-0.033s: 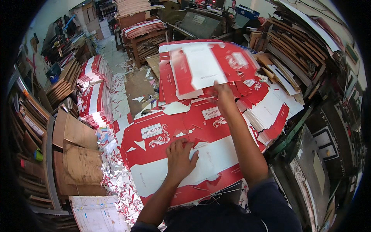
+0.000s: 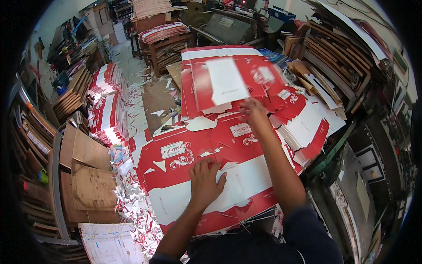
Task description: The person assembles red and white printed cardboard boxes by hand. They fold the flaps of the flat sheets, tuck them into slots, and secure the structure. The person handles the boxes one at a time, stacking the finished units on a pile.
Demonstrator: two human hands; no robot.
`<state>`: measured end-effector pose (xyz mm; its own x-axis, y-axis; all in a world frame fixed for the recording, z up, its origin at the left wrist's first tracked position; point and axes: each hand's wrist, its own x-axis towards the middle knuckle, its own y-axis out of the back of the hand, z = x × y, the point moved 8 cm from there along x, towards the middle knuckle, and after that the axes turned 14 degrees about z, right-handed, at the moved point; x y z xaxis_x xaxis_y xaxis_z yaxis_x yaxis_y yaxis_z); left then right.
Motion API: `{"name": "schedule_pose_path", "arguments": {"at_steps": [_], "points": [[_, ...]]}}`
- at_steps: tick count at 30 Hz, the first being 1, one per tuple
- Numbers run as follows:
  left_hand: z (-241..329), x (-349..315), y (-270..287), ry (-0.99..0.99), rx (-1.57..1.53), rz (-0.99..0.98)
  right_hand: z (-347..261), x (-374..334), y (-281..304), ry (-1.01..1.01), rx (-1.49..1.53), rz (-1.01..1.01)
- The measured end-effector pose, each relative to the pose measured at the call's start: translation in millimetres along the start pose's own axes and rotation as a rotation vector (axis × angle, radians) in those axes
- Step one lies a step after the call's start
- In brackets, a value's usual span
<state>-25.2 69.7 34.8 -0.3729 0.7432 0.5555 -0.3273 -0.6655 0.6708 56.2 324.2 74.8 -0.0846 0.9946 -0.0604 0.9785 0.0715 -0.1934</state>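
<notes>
My left hand (image 2: 205, 181) rests with spread fingers and thumb on a large printed red-and-white cardboard sheet (image 2: 250, 174), which lies on others. Small pale paper scraps (image 2: 160, 165) lie on its red part. Farther off, my right hand (image 2: 254, 112) is by the near edge of a smaller cut red-and-white sheet (image 2: 225, 81). That sheet is blurred, over a pile of similar ones (image 2: 224, 52). My right fingers are smeared by motion, so whether they still grip its edge is unclear.
A fanned stack of cut cardboard (image 2: 303, 130) lies right of my right forearm. Bundled red-and-white stacks (image 2: 105, 112) stand on the floor at left, beside heaped paper trimmings (image 2: 138, 220). Wooden boards (image 2: 94, 180) lie at left; a metal machine (image 2: 360, 198) stands at right.
The smaller cut sheet has shifted left and slightly down over the far pile. My right hand has moved a little down and right. My left hand has stayed in place.
</notes>
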Motion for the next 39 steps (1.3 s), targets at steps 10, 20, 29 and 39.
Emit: {"name": "schedule_pose_path", "arguments": {"at_steps": [10, 20, 29, 39], "points": [[-4, 1, 1, 0.078, -0.08, -0.034, 28, 8, 44, 0.312, -0.35, 0.041], [-113, 147, 23, 0.37, -0.455, 0.125, 80, 44, -38, 0.569, -0.243, -0.036], [-272, 377, -67, 0.423, -0.13, 0.28, 52, 14, -60, 0.821, -0.593, -0.031], [-325, 438, -142, 0.652, 0.01, 0.313, 56, 5, -69, 0.8, -0.817, -0.166]]}}
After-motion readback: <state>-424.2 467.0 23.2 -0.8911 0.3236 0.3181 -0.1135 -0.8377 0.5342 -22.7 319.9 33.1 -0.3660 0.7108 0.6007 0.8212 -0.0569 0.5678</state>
